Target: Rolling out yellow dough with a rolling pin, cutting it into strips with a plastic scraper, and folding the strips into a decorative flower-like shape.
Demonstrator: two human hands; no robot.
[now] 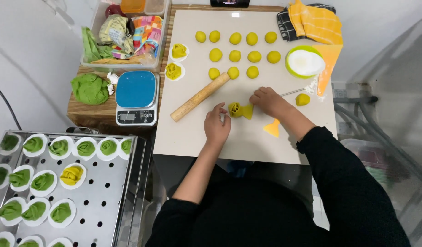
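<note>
A partly rolled yellow dough flower (239,110) lies on the beige mat (197,132), between my two hands. My left hand (216,124) touches its left side with fingers spread. My right hand (267,100) presses on its right end. A wooden rolling pin (200,97) lies diagonally just left of my hands. Several yellow dough balls (234,56) sit in rows further back. A single yellow dough ball (303,99) and a thin metal stick (292,92) lie right of my right hand. A yellow scraper (272,128) rests near my right wrist.
Two finished yellow flowers (175,61) sit on white papers at the mat's left. A green bowl of flour (304,62), a blue kitchen scale (136,97), a green dough lump (89,88) and a plastic bin (124,34) surround it. A perforated steel tray (99,192) holds several green flowers.
</note>
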